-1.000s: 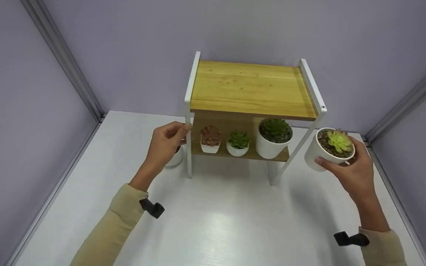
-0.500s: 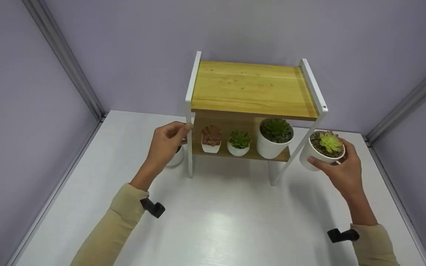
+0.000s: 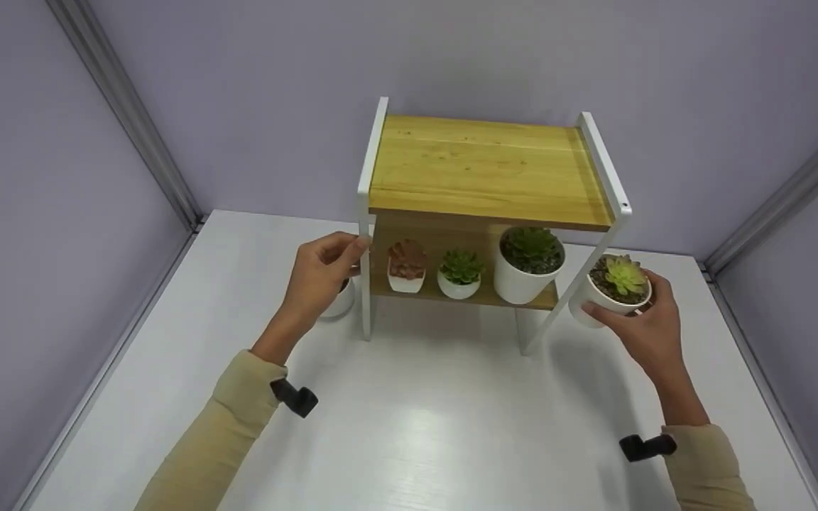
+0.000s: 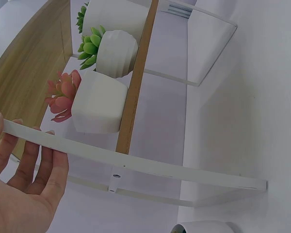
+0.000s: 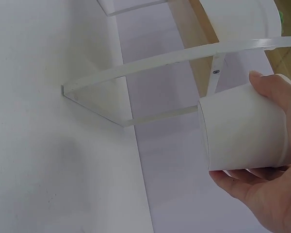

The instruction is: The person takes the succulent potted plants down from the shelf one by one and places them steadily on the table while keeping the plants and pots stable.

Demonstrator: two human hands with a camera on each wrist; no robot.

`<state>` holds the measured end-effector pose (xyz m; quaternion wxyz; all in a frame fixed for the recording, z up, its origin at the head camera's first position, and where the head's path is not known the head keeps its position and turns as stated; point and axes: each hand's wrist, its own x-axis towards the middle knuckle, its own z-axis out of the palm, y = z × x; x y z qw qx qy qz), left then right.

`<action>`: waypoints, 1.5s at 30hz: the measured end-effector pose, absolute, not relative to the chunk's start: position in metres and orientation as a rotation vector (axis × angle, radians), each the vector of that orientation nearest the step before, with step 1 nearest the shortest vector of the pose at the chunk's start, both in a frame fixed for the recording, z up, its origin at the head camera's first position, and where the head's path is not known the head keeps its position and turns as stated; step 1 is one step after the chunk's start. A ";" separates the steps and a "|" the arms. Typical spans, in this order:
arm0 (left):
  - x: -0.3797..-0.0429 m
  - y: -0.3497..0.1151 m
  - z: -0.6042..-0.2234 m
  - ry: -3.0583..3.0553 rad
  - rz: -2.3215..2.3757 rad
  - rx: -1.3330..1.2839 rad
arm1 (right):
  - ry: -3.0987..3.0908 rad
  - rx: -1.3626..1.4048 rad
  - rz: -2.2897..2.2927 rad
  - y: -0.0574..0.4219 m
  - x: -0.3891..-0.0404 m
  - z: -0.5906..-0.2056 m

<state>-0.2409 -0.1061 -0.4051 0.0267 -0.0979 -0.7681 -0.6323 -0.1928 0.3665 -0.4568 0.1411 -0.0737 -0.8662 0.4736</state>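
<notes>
Thumb and fingers of my left hand (image 3: 315, 278) pinch the white left front leg (image 4: 92, 149) of a two-tier shelf, just below its wooden top board (image 3: 487, 167). Beyond the shelf's right side, my right hand (image 3: 647, 326) grips a white pot (image 5: 245, 131) holding a yellow-green succulent (image 3: 625, 277). This pot hangs above the table beside the right front leg. On the lower board stand a square white pot with a reddish succulent (image 3: 407, 260), a small round pot with a green succulent (image 3: 461, 267), and a larger white pot (image 3: 520, 284) with a dark green one.
Another white pot (image 3: 338, 304) stands on the table left of the shelf, partly hidden behind the left hand and leg. The white table (image 3: 409, 404) lies in front, and pale walls (image 3: 267, 106) close in the back and both sides.
My right hand has carried the pot with the yellow-green succulent leftward, closer to the shelf's right front leg. My left hand keeps its hold on the left leg.
</notes>
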 end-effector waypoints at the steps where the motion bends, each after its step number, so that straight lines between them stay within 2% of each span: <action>1: -0.241 -0.106 -0.405 -2.371 -1.955 -0.302 | -2.504 -0.209 1.368 0.366 -0.193 -0.458; 28: -0.239 -0.106 -0.404 -2.352 -1.983 -0.316 | -2.520 -0.247 1.463 0.360 -0.210 -0.497; 45: -0.241 -0.104 -0.404 -2.339 -1.995 -0.313 | -2.589 -0.378 1.466 0.364 -0.222 -0.518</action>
